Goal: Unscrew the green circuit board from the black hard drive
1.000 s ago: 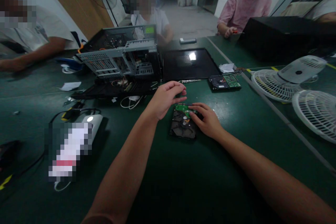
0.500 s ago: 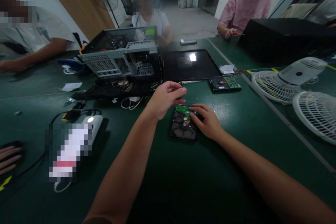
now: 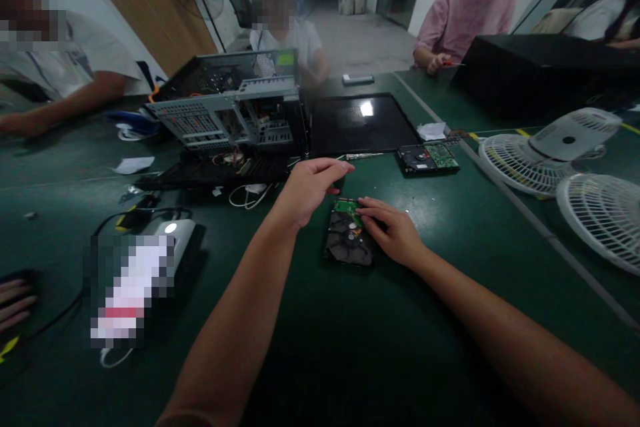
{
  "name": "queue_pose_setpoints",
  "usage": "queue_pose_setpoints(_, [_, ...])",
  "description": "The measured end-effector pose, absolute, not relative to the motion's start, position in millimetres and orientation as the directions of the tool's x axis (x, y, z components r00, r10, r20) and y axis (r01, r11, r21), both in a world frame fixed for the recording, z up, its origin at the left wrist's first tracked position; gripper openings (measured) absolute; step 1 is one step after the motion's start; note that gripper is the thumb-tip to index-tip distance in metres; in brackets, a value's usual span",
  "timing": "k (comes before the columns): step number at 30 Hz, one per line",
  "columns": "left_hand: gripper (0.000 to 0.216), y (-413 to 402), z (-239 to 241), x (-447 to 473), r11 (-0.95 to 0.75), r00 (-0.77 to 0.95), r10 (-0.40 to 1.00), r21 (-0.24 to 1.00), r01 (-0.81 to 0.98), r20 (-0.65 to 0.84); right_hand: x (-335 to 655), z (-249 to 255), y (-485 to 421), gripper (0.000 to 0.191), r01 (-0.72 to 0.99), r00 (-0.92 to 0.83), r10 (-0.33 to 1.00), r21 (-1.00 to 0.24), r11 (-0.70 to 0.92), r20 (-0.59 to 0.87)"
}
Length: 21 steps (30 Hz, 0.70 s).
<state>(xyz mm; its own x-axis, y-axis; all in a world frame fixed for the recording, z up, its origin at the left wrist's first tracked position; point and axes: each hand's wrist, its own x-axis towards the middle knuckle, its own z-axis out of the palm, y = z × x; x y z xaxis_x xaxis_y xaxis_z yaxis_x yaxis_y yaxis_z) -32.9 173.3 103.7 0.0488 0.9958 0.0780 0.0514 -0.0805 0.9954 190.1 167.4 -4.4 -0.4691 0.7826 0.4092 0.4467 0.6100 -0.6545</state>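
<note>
A black hard drive (image 3: 347, 242) with a small green circuit board at its far end lies on the green table (image 3: 350, 340) in front of me. My right hand (image 3: 393, 232) rests on the drive's right side, fingers curled onto the green board. My left hand (image 3: 309, 188) hovers just above and left of the drive's far end. Its fingers are pinched together, and what they hold, if anything, is too small to make out.
An open computer case (image 3: 227, 107) and a black side panel (image 3: 361, 121) lie beyond. A second hard drive (image 3: 429, 157) sits to the right, next to a screwdriver (image 3: 365, 156). White fan parts (image 3: 560, 147) lie at the right. Other people sit around the table.
My left hand has dipped slightly and its fingers have drawn closer together. My right hand's fingers have shifted a little left over the green board. A co-worker's fingers appeared at the left edge.
</note>
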Motion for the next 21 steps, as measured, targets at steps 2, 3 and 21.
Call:
queue_pose_setpoints(2, [0.02, 173.3, 103.4, -33.7, -0.094, 0.046, 0.995, 0.994, 0.06, 0.092, 190.3, -5.4, 167.8, 0.028, 0.445, -0.471, 0.784, -0.658, 0.607, 0.405])
queue_pose_setpoints(3, [0.02, 173.1, 103.4, -33.6, -0.093, 0.049, 0.995, 0.995, 0.045, 0.091, 190.3, -5.7, 167.9, 0.028, 0.444, -0.472, 0.784, -0.659, 0.607, 0.404])
queue_pose_setpoints(21, [0.019, 170.8, 105.4, -27.1, -0.068, 0.001, 0.998, 0.998, -0.001, 0.068, 189.3, -3.8, 167.4, 0.028, 0.444, -0.46, 0.785, -0.658, 0.608, 0.415])
